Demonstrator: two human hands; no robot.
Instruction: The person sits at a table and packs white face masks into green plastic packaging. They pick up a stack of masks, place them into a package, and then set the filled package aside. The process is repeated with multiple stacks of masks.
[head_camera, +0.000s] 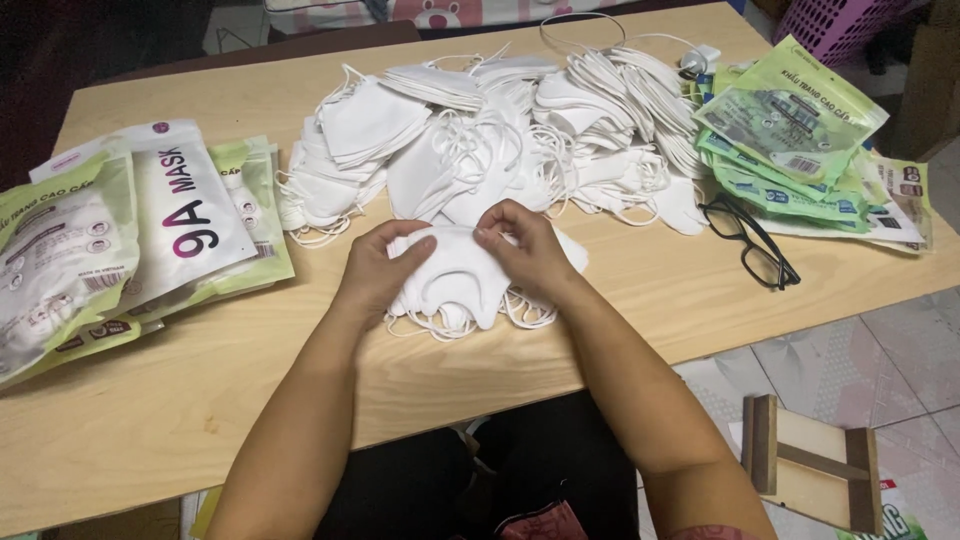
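- Small stack of white masks (455, 280) — it lies on the wooden table (640, 290) directly under both hands, ear loops trailing out toward the person.
- Left hand (375, 270) pinches the stack's left upper edge, fingers closed on it; right hand (525, 245) pinches the right upper edge likewise.
- The step looks like squaring up a counted bundle — next would call for keeping the edges aligned while lifting.
- Beyond the grip sits the big loose mask heap (500, 140); filled pouches (120, 240) left of it, flat green pouches (790, 140) and black glasses (750, 240) to the right.
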